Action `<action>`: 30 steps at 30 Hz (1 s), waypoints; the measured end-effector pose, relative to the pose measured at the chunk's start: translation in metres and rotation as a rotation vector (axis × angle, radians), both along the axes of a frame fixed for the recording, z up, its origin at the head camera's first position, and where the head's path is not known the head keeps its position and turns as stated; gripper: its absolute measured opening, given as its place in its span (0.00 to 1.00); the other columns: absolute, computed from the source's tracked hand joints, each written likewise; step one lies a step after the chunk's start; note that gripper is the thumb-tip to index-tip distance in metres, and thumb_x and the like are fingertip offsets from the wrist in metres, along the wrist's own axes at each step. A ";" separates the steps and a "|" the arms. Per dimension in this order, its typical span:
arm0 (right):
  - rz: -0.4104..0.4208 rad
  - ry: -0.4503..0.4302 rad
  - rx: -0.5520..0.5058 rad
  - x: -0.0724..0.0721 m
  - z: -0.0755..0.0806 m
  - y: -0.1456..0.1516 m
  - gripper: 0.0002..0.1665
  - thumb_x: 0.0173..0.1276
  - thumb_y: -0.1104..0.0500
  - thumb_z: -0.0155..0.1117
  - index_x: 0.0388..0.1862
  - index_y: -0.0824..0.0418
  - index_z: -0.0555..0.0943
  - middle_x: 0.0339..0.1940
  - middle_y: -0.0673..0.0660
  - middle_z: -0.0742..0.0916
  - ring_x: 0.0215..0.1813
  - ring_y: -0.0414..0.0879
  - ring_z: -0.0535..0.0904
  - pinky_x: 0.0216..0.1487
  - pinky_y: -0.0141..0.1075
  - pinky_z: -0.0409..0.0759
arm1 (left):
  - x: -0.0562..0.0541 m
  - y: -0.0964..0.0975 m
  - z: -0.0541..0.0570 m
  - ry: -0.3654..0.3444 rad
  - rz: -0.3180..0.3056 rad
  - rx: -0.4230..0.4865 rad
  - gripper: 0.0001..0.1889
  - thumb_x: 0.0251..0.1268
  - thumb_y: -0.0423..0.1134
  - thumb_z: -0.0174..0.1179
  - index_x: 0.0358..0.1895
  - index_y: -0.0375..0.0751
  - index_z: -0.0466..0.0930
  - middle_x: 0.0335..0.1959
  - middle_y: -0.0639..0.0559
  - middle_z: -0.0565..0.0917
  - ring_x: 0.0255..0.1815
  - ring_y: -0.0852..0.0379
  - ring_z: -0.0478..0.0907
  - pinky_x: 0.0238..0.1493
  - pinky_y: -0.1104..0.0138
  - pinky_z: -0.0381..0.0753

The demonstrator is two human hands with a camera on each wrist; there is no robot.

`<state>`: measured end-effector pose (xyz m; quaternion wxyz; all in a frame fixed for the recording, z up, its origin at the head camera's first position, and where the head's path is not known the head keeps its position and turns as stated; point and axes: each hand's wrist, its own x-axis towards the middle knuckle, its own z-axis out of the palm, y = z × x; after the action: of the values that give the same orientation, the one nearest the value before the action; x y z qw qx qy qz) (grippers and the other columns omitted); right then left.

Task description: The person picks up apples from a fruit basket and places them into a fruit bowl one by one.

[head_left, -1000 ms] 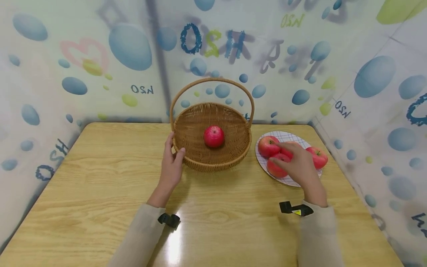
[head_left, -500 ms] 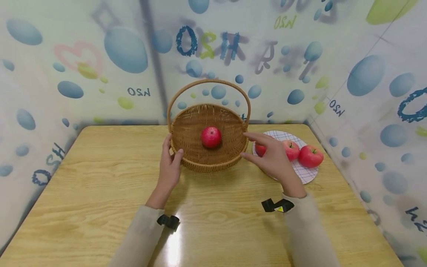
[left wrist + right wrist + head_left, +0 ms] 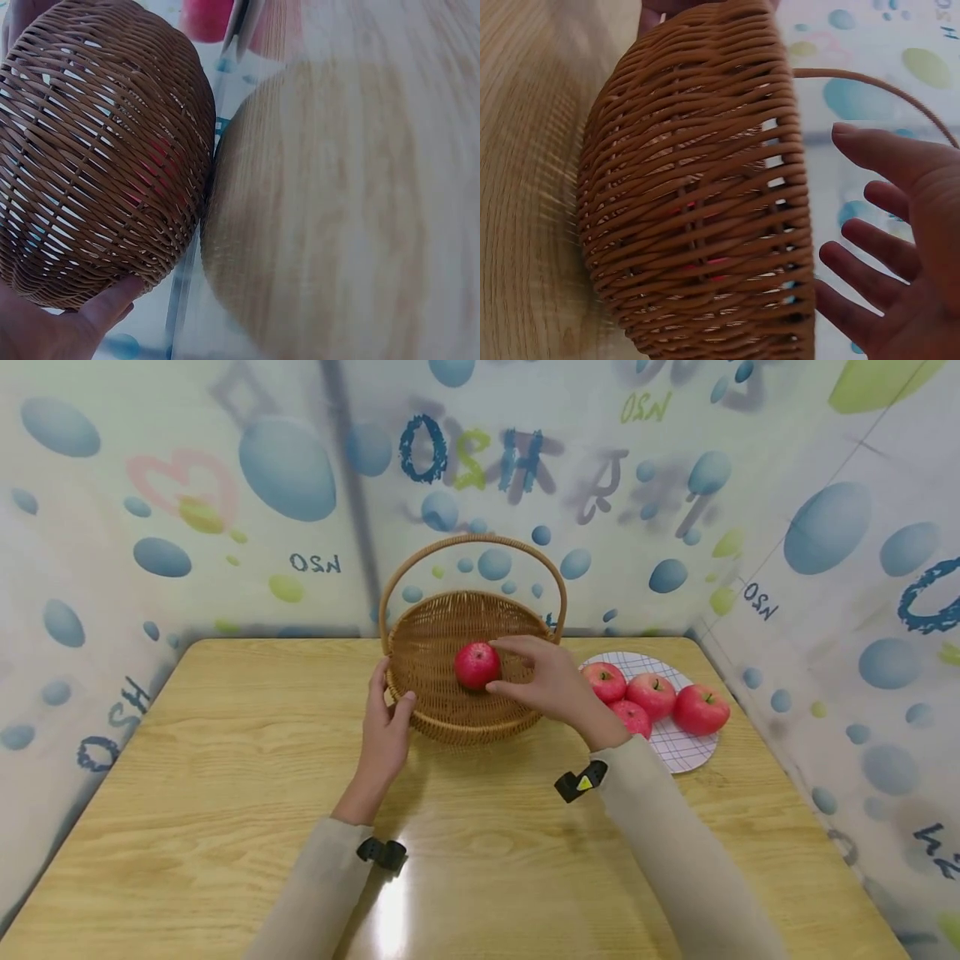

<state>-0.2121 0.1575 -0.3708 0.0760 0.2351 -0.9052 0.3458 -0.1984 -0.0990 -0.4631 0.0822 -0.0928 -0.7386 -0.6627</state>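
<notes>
A brown wicker basket (image 3: 423,681) with a tall arched handle stands at the middle of the table's far side. My left hand (image 3: 384,739) grips its left rim; in the left wrist view the thumb of that hand (image 3: 67,322) lies against the woven wall. One red apple (image 3: 477,666) rests inside the basket. Over the basket's right rim reaches my right hand (image 3: 551,685), thumb and fingers apart at the apple's right side. The right wrist view shows this hand (image 3: 907,247) with spread fingers and nothing in it; the apple appears only as red glimpses through the weave.
Right of the basket, a white checked plate (image 3: 690,752) bears several red apples (image 3: 652,696), partly behind my right wrist. A patterned wall covering (image 3: 300,602) closes off the back and sides. The wooden table (image 3: 225,777) extends left and forward.
My right hand has moved left from over the plate's apples, across the basket's right rim, to beside the apple inside. My left hand has stayed on the rim.
</notes>
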 end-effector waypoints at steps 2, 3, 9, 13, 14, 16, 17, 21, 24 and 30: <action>-0.004 -0.020 0.019 -0.007 -0.001 -0.003 0.35 0.62 0.50 0.76 0.67 0.57 0.79 0.68 0.56 0.82 0.68 0.52 0.78 0.61 0.50 0.82 | 0.000 0.000 0.000 -0.005 -0.003 0.004 0.33 0.82 0.41 0.44 0.83 0.57 0.42 0.84 0.51 0.46 0.78 0.40 0.63 0.72 0.46 0.69; -0.009 -0.030 0.030 -0.011 -0.001 -0.005 0.35 0.63 0.49 0.76 0.67 0.57 0.79 0.68 0.56 0.82 0.67 0.52 0.78 0.61 0.49 0.82 | 0.000 0.000 0.000 -0.006 -0.004 0.006 0.33 0.82 0.40 0.44 0.83 0.57 0.42 0.84 0.51 0.45 0.77 0.39 0.64 0.72 0.46 0.69; -0.032 -0.089 0.068 -0.029 -0.006 -0.015 0.34 0.65 0.49 0.73 0.68 0.59 0.78 0.68 0.57 0.82 0.69 0.54 0.76 0.67 0.49 0.77 | 0.000 -0.001 -0.001 -0.007 -0.005 0.005 0.33 0.81 0.40 0.44 0.83 0.56 0.43 0.84 0.50 0.46 0.76 0.38 0.65 0.71 0.46 0.70; -0.041 -0.123 0.104 -0.038 -0.008 -0.022 0.34 0.66 0.49 0.73 0.69 0.58 0.77 0.69 0.56 0.81 0.73 0.52 0.73 0.71 0.47 0.74 | -0.002 -0.001 -0.003 -0.016 -0.002 0.002 0.33 0.82 0.43 0.44 0.83 0.57 0.42 0.84 0.49 0.46 0.75 0.36 0.66 0.70 0.45 0.71; -0.038 -0.135 0.109 -0.040 -0.009 -0.024 0.35 0.66 0.50 0.73 0.69 0.59 0.77 0.69 0.56 0.81 0.74 0.52 0.72 0.71 0.47 0.74 | -0.002 -0.001 -0.004 -0.017 0.000 0.003 0.33 0.82 0.43 0.44 0.83 0.57 0.42 0.84 0.49 0.46 0.74 0.36 0.67 0.70 0.45 0.71; -0.032 -0.147 0.128 -0.044 -0.010 -0.027 0.35 0.65 0.51 0.74 0.69 0.60 0.77 0.69 0.57 0.81 0.73 0.52 0.72 0.71 0.47 0.74 | -0.003 -0.001 -0.005 -0.018 0.002 0.004 0.33 0.82 0.43 0.44 0.83 0.57 0.42 0.84 0.48 0.46 0.75 0.35 0.66 0.70 0.44 0.71; -0.031 -0.151 0.137 -0.047 -0.010 -0.029 0.36 0.65 0.51 0.74 0.69 0.61 0.76 0.69 0.58 0.81 0.73 0.53 0.73 0.70 0.47 0.75 | -0.003 -0.001 -0.005 -0.019 0.003 0.005 0.33 0.82 0.43 0.44 0.83 0.57 0.42 0.84 0.48 0.46 0.75 0.35 0.66 0.70 0.44 0.71; -0.031 -0.158 0.190 -0.056 -0.014 -0.033 0.36 0.64 0.52 0.74 0.70 0.62 0.76 0.69 0.59 0.81 0.71 0.53 0.74 0.68 0.47 0.77 | -0.003 -0.002 -0.003 -0.027 0.006 0.008 0.33 0.81 0.44 0.44 0.83 0.58 0.43 0.84 0.48 0.45 0.75 0.35 0.66 0.70 0.45 0.71; -0.035 -0.169 0.211 -0.062 -0.019 -0.034 0.36 0.64 0.54 0.75 0.70 0.62 0.76 0.68 0.59 0.81 0.70 0.54 0.76 0.67 0.47 0.78 | -0.002 -0.002 -0.002 -0.032 0.007 0.001 0.33 0.81 0.45 0.44 0.83 0.57 0.43 0.84 0.49 0.45 0.78 0.38 0.61 0.71 0.46 0.70; -0.049 -0.196 0.240 -0.072 -0.029 -0.033 0.37 0.63 0.54 0.75 0.70 0.61 0.76 0.67 0.59 0.82 0.68 0.53 0.77 0.67 0.48 0.78 | 0.007 0.001 0.017 -0.057 -0.018 0.013 0.34 0.81 0.40 0.44 0.83 0.47 0.41 0.84 0.44 0.44 0.80 0.36 0.57 0.73 0.44 0.67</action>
<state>-0.2843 0.1249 -0.3994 -0.0333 0.1856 -0.9485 0.2545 -0.1910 -0.0984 -0.4463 0.0558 -0.0798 -0.7354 -0.6706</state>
